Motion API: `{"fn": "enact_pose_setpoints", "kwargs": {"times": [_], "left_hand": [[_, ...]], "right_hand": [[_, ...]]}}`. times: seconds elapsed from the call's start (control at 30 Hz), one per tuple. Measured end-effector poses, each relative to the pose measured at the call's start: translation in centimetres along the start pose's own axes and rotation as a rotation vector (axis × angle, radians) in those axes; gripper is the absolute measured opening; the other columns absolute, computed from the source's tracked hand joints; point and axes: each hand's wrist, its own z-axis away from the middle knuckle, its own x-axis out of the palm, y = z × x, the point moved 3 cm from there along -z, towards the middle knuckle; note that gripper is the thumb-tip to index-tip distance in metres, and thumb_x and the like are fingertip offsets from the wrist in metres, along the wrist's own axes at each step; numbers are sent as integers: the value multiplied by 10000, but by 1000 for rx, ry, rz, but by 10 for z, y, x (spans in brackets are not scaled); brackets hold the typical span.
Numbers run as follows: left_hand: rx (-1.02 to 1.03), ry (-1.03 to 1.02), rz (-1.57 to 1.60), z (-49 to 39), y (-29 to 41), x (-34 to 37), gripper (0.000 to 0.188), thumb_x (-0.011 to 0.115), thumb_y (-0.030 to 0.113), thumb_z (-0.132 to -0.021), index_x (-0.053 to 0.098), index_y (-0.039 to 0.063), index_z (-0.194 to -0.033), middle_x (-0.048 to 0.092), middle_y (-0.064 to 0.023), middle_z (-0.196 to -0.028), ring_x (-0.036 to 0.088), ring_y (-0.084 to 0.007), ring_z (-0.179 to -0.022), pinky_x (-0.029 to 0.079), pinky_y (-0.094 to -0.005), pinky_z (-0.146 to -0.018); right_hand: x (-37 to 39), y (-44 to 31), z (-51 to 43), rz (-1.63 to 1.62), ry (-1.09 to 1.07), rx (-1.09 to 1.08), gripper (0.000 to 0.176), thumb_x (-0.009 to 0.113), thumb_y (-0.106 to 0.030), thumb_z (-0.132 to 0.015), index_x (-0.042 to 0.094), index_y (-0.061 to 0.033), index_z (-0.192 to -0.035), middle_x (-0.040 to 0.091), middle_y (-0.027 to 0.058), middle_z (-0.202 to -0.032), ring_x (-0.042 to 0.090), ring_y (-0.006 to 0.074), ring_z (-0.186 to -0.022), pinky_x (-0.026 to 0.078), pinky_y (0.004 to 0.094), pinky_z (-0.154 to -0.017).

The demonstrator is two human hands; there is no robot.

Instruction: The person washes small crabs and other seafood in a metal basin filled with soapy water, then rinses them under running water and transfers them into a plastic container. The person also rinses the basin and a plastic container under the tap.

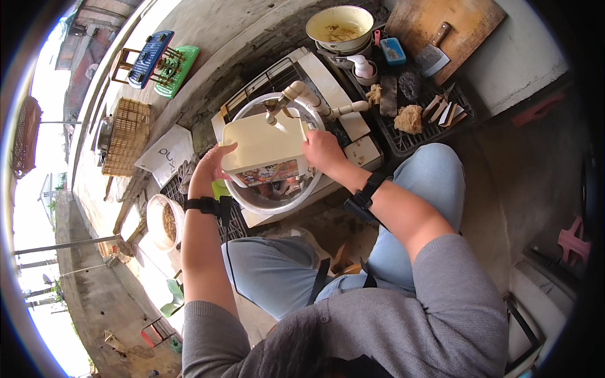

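Note:
A cream plastic box (264,139) with a printed picture on its near side is tilted over a round metal basin (276,206). My left hand (215,161) grips the box's left end, thumb on top and fingers below. My right hand (325,149) is closed at the right end, with its fingers curled around the edge. Just above the box's far side is a metal tap (271,113) on a thick white plastic pipe (307,97). Part of the basin's inside is hidden under the box; several dark and pale items show in its near part.
Right of the pipe, a black rack (401,146) holds a fibre scrubber (408,119), a pump bottle (361,67) and several knives (446,113). A cleaver (432,59) lies on a wooden board (465,23). An enamel basin (339,29) stands behind; a white bucket (158,222) is left.

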Motion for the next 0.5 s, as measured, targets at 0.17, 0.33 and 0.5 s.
{"fn": "enact_pose_setpoints", "kwargs": {"times": [0.17, 0.33, 0.5], "left_hand": [[-18, -31, 118, -18, -57, 14, 485, 705, 259, -873, 540, 34, -1270, 622, -154, -1176, 651, -338, -1006, 579, -573, -785], [132, 84, 145, -34, -75, 42, 440, 713, 221, -861, 566, 28, -1228, 638, -132, -1137, 666, -284, -961, 608, -459, -709], [257, 227, 1, -43, -80, 43, 406, 709, 185, -837, 587, 16, -1185, 659, -128, -1069, 661, -244, -920, 577, -417, -698]], "right_hand": [[-19, -26, 3, 182, 84, -205, 205, 579, -153, -849, 629, 22, -755, 646, 218, -690, 646, 385, -638, 537, 456, -626], [-28, -37, 0, 306, 113, -273, 209, 592, -181, -866, 625, -10, -751, 646, 188, -679, 652, 359, -636, 539, 435, -609], [-22, -32, -2, 236, 121, -293, 198, 581, -160, -894, 571, 9, -790, 635, 216, -720, 638, 391, -670, 520, 457, -602]]}}
